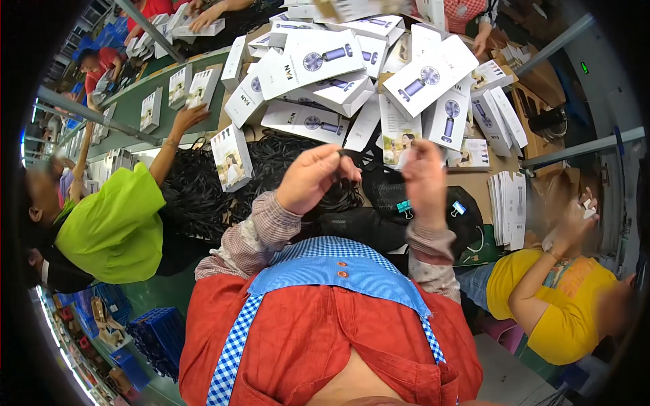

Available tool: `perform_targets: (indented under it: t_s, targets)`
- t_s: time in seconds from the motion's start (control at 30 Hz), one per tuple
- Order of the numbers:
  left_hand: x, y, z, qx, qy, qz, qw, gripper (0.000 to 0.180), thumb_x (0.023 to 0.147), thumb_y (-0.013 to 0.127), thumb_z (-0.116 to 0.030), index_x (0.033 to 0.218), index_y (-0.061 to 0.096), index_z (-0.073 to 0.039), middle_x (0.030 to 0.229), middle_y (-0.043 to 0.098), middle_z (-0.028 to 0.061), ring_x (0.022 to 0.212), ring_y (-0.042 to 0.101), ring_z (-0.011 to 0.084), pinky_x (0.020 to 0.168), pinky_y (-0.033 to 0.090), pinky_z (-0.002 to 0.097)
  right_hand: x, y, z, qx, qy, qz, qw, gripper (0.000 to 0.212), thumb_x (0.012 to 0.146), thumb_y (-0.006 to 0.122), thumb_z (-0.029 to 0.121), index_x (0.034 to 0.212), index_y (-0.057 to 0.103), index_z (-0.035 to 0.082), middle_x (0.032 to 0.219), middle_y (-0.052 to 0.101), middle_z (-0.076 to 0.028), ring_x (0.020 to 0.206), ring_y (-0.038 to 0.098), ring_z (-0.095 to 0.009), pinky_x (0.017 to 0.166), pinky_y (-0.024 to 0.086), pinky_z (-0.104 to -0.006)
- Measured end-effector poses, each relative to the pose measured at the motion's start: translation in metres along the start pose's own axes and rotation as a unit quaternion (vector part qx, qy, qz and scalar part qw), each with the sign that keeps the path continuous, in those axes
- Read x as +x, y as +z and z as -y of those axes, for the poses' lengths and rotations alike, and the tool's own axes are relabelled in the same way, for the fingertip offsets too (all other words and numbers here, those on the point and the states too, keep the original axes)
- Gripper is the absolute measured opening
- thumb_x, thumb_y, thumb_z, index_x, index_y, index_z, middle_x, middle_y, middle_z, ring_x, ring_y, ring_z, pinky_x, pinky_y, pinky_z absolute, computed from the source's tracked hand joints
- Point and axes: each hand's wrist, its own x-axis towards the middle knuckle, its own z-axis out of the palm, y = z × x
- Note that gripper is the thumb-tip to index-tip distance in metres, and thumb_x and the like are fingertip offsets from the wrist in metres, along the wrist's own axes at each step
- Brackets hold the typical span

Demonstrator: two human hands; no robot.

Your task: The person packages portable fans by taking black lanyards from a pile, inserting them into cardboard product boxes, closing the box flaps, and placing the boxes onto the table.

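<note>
My left hand [313,179] is closed in a pinch on a thin black strap [349,153], of which only a short piece shows. To its right, my right hand [425,183] is raised, its fingers smeared by motion, so I cannot make out what they hold. Below and between my hands lies a black mesh bag [382,188], with a teal binder clip [404,208] and a blue binder clip [458,208] by it. A heap of black straps [196,193] spreads left of my left hand. Just beyond my hands are piled white fan boxes [318,61].
A green conveyor belt [128,139] carries boxes at left, where a person in a lime-green top [112,227] reaches over it. At right sit a row of upright boxes [508,206] and a person in yellow [542,304]. Metal bars [589,145] cross the right side.
</note>
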Motion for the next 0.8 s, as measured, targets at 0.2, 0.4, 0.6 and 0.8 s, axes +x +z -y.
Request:
perform_targets:
  t_s: [0.2, 0.4, 0.6, 0.8]
  targets:
    - [0.012, 0.005, -0.025, -0.102, -0.022, -0.004, 0.995, 0.024, 0.095, 0.046, -0.024, 0.09, 0.05, -0.001, 0.089, 0.054, 0.0101, 0.094, 0.056, 0.0253, 0.092, 0.043, 0.0409, 0.003, 0.046, -0.055, -0.167, 0.139, 0.233, 0.948, 0.029, 0.074, 0.067, 0.008, 0.101, 0.056, 0.002, 0.083, 0.053, 0.002, 0.078, 0.049, -0.007, 0.066, 0.04, -0.023]
    - [0.01, -0.026, -0.018, -0.082, -0.009, -0.063, 0.995, 0.021, 0.095, 0.045, -0.02, 0.089, 0.054, -0.002, 0.1, 0.058, 0.0122, 0.099, 0.058, 0.0251, 0.092, 0.046, 0.0409, 0.013, 0.019, -0.037, -0.107, 0.071, 0.117, 0.985, 0.019, 0.092, 0.051, 0.015, 0.097, 0.059, -0.001, 0.08, 0.056, -0.001, 0.073, 0.048, -0.008, 0.067, 0.039, -0.0213]
    - [0.013, -0.044, 0.061, -0.138, -0.173, -0.037, 0.974, 0.021, 0.092, 0.05, -0.018, 0.097, 0.058, 0.001, 0.098, 0.061, 0.0123, 0.094, 0.06, 0.0233, 0.088, 0.048, 0.0362, 0.009, 0.03, -0.033, 0.262, 0.139, -0.016, 0.955, 0.023, 0.098, 0.039, 0.022, 0.079, 0.041, 0.01, 0.069, 0.043, -0.004, 0.057, 0.036, -0.014, 0.061, 0.036, -0.0295]
    - [0.03, -0.118, 0.041, 0.042, -0.063, -0.279, 0.957, 0.031, 0.081, 0.061, -0.01, 0.109, 0.054, 0.0, 0.095, 0.059, 0.011, 0.089, 0.06, 0.02, 0.079, 0.05, 0.0332, 0.0, -0.005, -0.04, 0.316, 0.224, -0.044, 0.921, 0.026, 0.099, 0.038, 0.023, 0.079, 0.042, 0.008, 0.061, 0.032, 0.0, 0.049, 0.027, -0.007, 0.045, 0.025, -0.021]
